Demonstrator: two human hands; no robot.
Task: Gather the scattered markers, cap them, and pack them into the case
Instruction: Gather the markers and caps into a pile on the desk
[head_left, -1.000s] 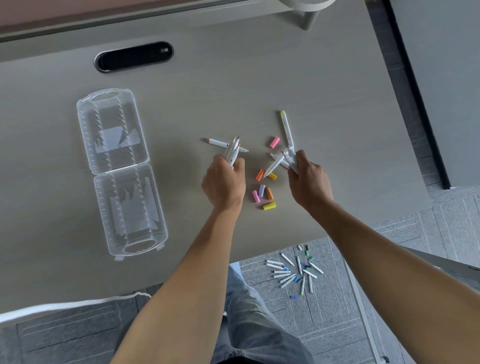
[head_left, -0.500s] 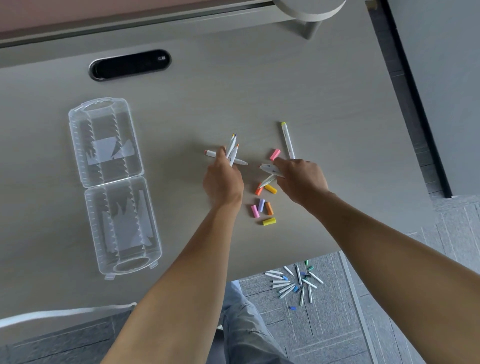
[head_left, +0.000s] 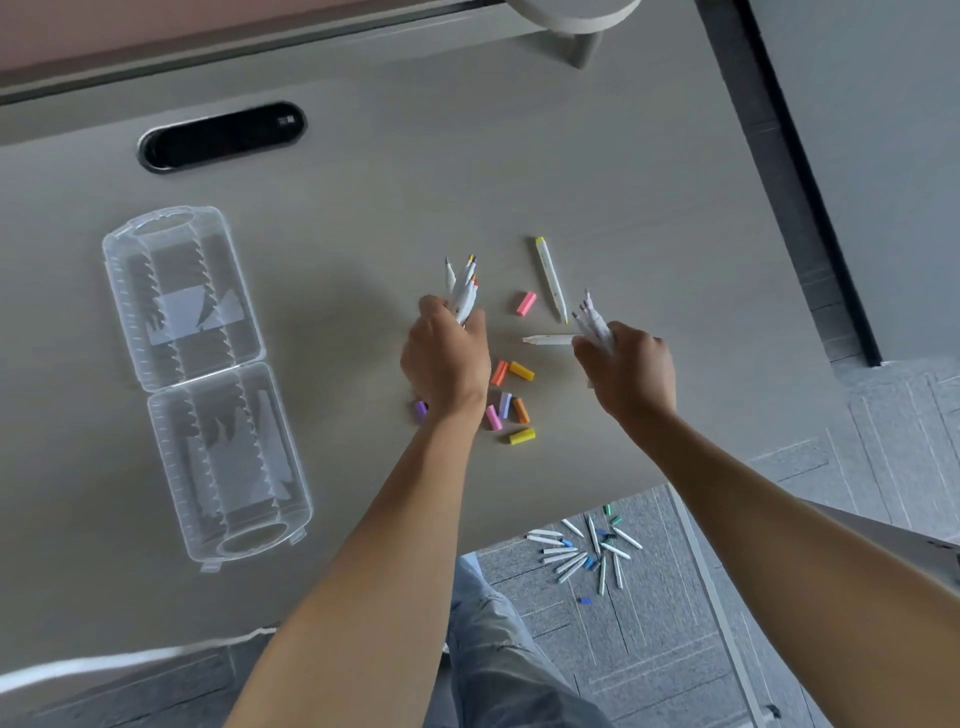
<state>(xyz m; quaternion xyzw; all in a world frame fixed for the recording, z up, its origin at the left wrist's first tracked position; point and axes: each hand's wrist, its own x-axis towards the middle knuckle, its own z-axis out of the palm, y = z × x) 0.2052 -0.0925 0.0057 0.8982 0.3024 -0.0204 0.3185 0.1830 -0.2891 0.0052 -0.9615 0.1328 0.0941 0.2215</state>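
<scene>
Gathering step, mid-way. Left hand (head_left: 445, 358) fisted round a bundle of uncapped markers (head_left: 462, 291), tips up & away. Right hand (head_left: 626, 371) gripping a 2nd bundle (head_left: 592, 322), tips likewise exposed. Still loose on desk (head_left: 363, 208): yellow-tipped marker (head_left: 551, 279) just beyond right hand, another white marker (head_left: 548, 339) lying flat, touching or nearly touching right fingers. Caps (head_left: 511, 400) scattered between & below the hands, pink cap (head_left: 525, 303) apart, purple one (head_left: 421, 410) part hidden by left wrist. Clear case (head_left: 202, 384) open flat, well to the left, looks empty.

To do well: sweep last 2 markers w/ right hand, keep all tips one way, grip firm so none slip. Avoid smearing wet tips on skin/desk. Then match cap colour to tip before packing.
</scene>
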